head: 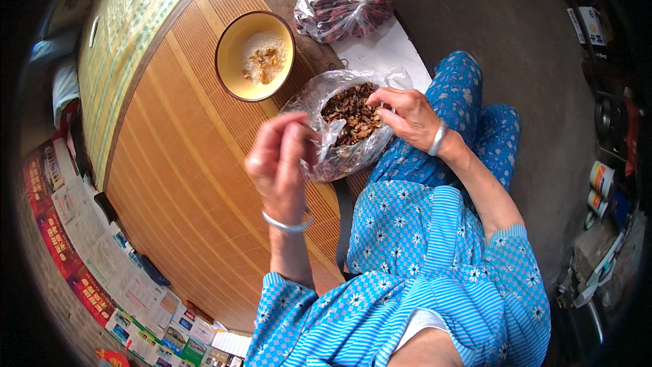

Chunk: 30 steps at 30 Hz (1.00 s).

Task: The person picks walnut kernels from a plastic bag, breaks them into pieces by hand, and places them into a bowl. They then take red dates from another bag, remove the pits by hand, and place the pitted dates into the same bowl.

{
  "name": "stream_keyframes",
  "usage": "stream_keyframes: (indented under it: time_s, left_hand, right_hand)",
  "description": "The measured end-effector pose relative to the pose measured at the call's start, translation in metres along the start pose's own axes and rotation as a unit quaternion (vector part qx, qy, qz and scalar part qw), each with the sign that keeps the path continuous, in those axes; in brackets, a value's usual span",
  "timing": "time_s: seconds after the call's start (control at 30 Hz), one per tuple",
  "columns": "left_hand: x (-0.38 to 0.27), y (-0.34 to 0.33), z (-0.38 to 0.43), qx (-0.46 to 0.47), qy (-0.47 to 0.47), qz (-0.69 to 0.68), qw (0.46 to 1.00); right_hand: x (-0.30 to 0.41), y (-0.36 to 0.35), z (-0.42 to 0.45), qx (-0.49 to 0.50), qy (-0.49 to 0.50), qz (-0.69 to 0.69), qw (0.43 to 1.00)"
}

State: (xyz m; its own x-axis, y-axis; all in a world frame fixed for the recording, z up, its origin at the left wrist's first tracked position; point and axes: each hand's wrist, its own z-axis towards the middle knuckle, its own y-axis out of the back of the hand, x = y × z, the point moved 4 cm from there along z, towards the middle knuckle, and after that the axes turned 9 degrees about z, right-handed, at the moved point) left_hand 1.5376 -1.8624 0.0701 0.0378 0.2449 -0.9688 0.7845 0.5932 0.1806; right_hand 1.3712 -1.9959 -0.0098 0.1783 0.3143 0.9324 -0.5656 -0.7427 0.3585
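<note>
A clear plastic bag (305, 94) lies open at the edge of the mat, full of shelled walnut pieces (356, 112). Over its right side is my right hand (407, 114), thumb and forefinger close together at the nuts; whether a piece is between them cannot be told. My left hand (282, 158), blurred, is raised at the bag's left edge with its fingers curled; what it may hold is hidden. Beyond the bag stands a yellow bowl (229, 69) with a dark rim, holding white rice grains (265, 43) and some walnut pieces (267, 61).
A tied plastic bag of dark red dried fruit (346, 7), apparently jujubes, rests on a white surface (407, 56). A bamboo mat (204, 163) spreads to the left, with printed sheets (137, 285) along its far side. Cans (601, 178) and other items stand at the right rim.
</note>
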Motion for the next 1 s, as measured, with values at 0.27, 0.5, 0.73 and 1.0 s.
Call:
stream_keyframes:
  time_s: [0.27,0.5,0.73,1.0]
  left_hand:
    - [0.039,0.043,0.075,-0.078,-0.086,0.268,0.957]
    - [-0.006,-0.007,0.003,0.056,-0.186,0.281,0.940]
    - [0.009,-0.004,-0.027,0.114,-0.137,0.294,0.939]
    - [0.040,-0.009,-0.036,0.063,-0.089,0.263,0.959]
  right_hand:
    - [-0.025,-0.027,-0.008,0.141,-0.073,-0.253,0.954]
    - [-0.013,-0.057,-0.001,0.066,-0.014,-0.193,0.979]
    - [-0.019,-0.074,0.002,0.016,-0.046,-0.213,0.976]
    - [-0.022,-0.038,-0.007,0.007,-0.169,0.277,0.946]
